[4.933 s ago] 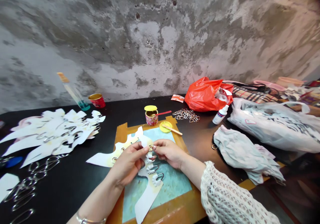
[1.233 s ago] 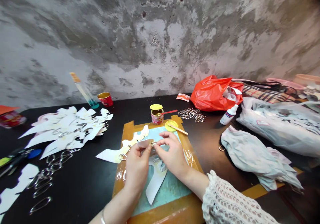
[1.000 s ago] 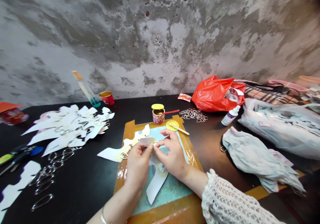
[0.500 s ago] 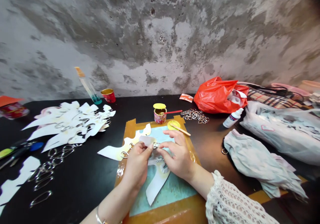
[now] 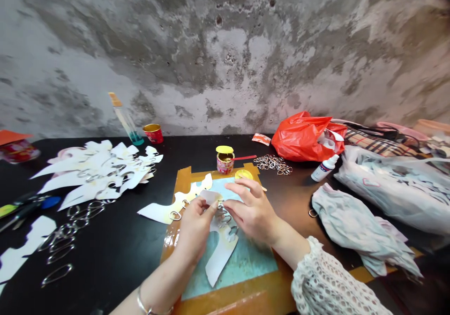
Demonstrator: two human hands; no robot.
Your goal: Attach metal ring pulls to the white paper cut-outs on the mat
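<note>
Pinching the upper end of a white card (image 5: 222, 258), the left hand (image 5: 194, 225) is closed firmly between thumb and fingers. The card slants down over the blue sheet (image 5: 253, 266) taped to the desk (image 5: 116, 254), its lower end clear of both hands. Beside the left thumb, the right hand (image 5: 255, 214) has its thumb and forefinger close to a metal ring (image 5: 221, 204) at the card's edge, the other fingers loosely raised; whether it grips the ring I cannot tell. Since a moment ago the right hand has shifted slightly outward, baring more of the rings along that edge. This suggests fitting or adjusting work is under way there. A second card (image 5: 156, 213) lies just to the left.
</note>
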